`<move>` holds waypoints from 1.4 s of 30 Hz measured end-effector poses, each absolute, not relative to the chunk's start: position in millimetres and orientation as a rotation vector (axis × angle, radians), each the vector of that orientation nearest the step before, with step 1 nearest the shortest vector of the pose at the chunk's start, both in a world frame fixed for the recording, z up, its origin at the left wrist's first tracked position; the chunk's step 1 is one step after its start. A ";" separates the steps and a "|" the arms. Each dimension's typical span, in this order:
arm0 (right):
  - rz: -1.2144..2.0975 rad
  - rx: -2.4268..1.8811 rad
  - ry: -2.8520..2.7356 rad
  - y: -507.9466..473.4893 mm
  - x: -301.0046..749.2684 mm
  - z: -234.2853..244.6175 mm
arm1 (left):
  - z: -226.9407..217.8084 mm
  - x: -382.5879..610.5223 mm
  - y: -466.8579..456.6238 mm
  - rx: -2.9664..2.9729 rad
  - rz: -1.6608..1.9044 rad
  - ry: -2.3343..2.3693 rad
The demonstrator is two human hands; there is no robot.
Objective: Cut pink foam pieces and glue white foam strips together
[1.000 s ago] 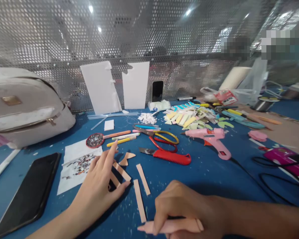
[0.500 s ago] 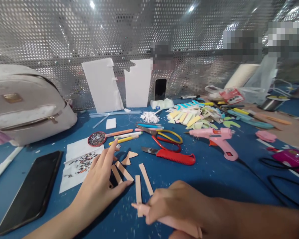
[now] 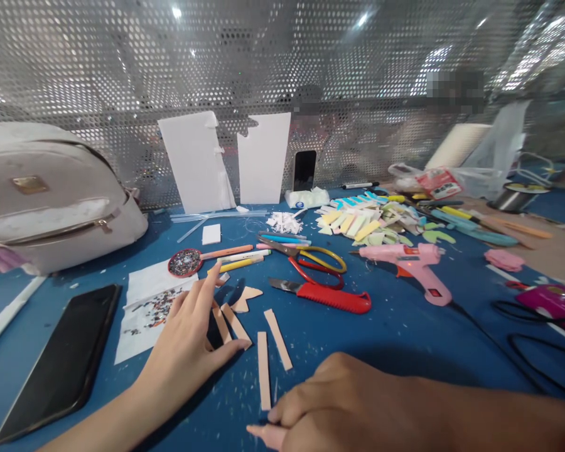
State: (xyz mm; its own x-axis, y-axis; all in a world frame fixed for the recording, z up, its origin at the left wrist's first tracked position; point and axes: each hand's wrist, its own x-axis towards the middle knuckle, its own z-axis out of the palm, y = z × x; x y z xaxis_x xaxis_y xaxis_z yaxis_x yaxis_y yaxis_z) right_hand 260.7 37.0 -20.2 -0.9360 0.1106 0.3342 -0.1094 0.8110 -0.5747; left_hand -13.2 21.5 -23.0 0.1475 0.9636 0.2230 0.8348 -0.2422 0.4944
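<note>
My left hand (image 3: 191,336) rests on the blue table with its fingers spread, thumb beside narrow peach strips (image 3: 236,326) that lie partly under it. Just beyond them is a notched peach piece (image 3: 247,297). One loose peach strip (image 3: 263,370) lies upright in view between my hands, with a slanted peach strip (image 3: 279,339) to its right. My right hand (image 3: 332,405) is low at the front, fingers curled and one fingertip pointing left, just below the near end of the loose strip. What it holds, if anything, is hidden.
A red-handled cutter (image 3: 332,297), scissors (image 3: 322,258) and pink glue gun (image 3: 405,257) lie beyond my hands. Left are a phone (image 3: 59,361), a paper (image 3: 139,333) with sequin-like bits and a backpack (image 3: 51,201). A heap of paper strips (image 3: 371,220) lies farther back.
My right hand has drawn back towards the front edge, off the loose strip's near end, which now shows whole. My left hand stays in nearly the same place.
</note>
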 end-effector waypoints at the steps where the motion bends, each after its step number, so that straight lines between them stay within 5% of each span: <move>1: 0.870 -0.013 -2.646 37.5 260.9 -18.3 | -23.0 -13.2 21.5 2.165 0.731 1.757; 42: 0.508 -0.265 -2.706 36.9 265.9 -3.3 | -20.8 -12.1 23.9 2.287 0.770 1.717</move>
